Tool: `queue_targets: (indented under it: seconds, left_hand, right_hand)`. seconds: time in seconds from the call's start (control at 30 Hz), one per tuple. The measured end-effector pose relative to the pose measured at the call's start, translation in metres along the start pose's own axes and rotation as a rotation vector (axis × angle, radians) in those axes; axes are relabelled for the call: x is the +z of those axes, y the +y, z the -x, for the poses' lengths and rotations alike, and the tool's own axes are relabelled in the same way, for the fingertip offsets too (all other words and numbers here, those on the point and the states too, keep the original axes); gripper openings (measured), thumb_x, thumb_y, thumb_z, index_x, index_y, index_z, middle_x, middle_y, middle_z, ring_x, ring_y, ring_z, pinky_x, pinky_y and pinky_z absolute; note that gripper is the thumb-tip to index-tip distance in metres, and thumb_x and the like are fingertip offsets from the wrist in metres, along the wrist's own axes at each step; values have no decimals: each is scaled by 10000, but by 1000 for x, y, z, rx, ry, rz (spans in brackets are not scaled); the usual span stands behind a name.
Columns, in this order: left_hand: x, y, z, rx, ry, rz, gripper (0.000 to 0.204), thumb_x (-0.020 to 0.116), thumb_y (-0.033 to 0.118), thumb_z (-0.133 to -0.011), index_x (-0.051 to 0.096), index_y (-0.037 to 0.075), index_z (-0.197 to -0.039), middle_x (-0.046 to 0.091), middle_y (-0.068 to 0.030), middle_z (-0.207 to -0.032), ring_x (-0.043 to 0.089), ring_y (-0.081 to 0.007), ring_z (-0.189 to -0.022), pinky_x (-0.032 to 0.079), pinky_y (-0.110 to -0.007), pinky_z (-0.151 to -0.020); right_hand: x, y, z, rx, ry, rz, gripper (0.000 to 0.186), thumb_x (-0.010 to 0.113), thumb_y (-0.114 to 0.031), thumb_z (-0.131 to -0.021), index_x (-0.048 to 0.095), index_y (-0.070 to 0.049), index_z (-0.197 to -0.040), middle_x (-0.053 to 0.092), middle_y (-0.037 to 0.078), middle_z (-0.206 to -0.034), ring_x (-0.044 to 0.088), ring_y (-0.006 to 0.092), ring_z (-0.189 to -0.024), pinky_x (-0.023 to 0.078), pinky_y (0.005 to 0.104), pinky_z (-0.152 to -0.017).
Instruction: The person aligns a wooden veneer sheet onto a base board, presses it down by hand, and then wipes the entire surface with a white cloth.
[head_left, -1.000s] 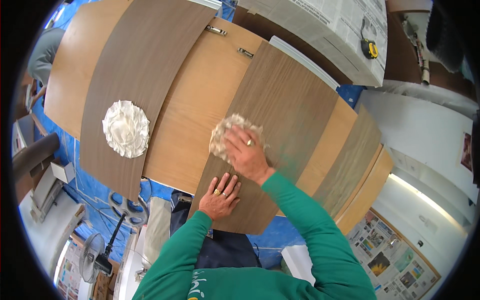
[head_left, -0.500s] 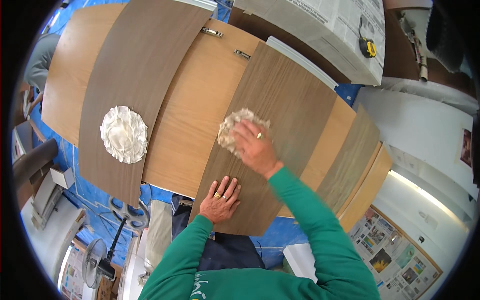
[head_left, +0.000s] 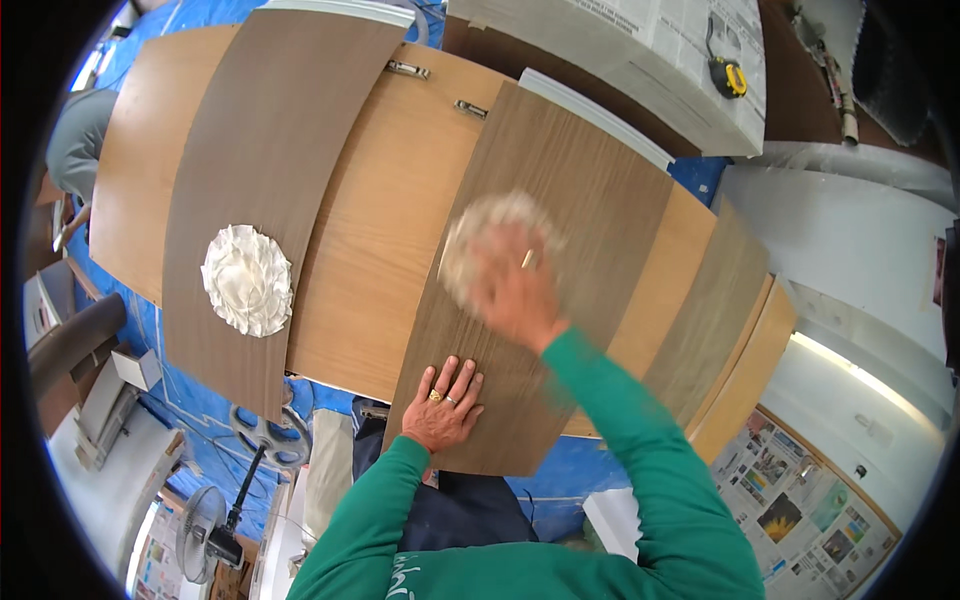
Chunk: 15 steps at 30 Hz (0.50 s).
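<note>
A brown wood-grain panel [head_left: 590, 190] lies before me. My left hand [head_left: 445, 408] rests flat on its near end, fingers spread and rings showing. My right hand [head_left: 515, 285] is over a round, ruffled, cream-coloured cloth pad [head_left: 505, 208] on the same panel. Both this hand and the pad are smeared by motion, though the fingers appear to grip the pad from above. A second ruffled white cloth pad [head_left: 248, 280] sits on another dark wood-grain panel [head_left: 260, 130] to the left, touched by neither hand.
Light wooden boards [head_left: 390, 220] lie under and between the panels; metal hinges [head_left: 408, 69] show at the far side. A yellow-black tape measure [head_left: 728, 78] lies on a newspaper-covered box [head_left: 620, 50]. A fan [head_left: 205, 535] stands lower left; a person [head_left: 80, 140] is at far left.
My right hand and the cloth pad have shifted slightly right over the panel, in quick motion. My left hand stays on the panel. The view has tilted a little.
</note>
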<state>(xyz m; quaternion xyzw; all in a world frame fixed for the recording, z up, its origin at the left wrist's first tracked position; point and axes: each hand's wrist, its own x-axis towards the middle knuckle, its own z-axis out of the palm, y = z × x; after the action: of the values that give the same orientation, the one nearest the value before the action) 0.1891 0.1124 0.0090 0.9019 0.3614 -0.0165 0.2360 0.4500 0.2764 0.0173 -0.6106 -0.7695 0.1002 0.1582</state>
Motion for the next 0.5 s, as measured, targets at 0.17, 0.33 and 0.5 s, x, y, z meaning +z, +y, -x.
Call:
queue_targets:
  seconds: [0.17,0.33,0.5]
  left_hand:
    - [-4,3,-11,54,-5,-20,666,665,539,-1072,618,181,-1631,378,-82,-1836,265,-369,-1729,228,-641,-1377]
    - [8,-2,-5,41,8,-35,730,702,522,-1041,586,134,-1648,346,-142,-1847,233,-437,-1733,183,-691,-1373]
    - [11,5,1,47,-4,-55,742,696,505,-1046,563,107,-1658,319,-160,-1858,201,-453,-1741,161,-700,-1377]
  right_hand:
    - [-21,115,-107,256,200,221,642,639,-459,-1100,583,-155,-1662,519,150,-1728,362,405,-1667,219,664,-1370]
    - [4,-25,61,470,9,123,716,687,-491,-1059,563,-149,-1676,450,162,-1765,291,435,-1702,161,712,-1384]
    - [-8,-99,200,725,-128,89,714,652,-474,-1079,545,-105,-1681,393,248,-1791,302,502,-1680,186,732,-1350]
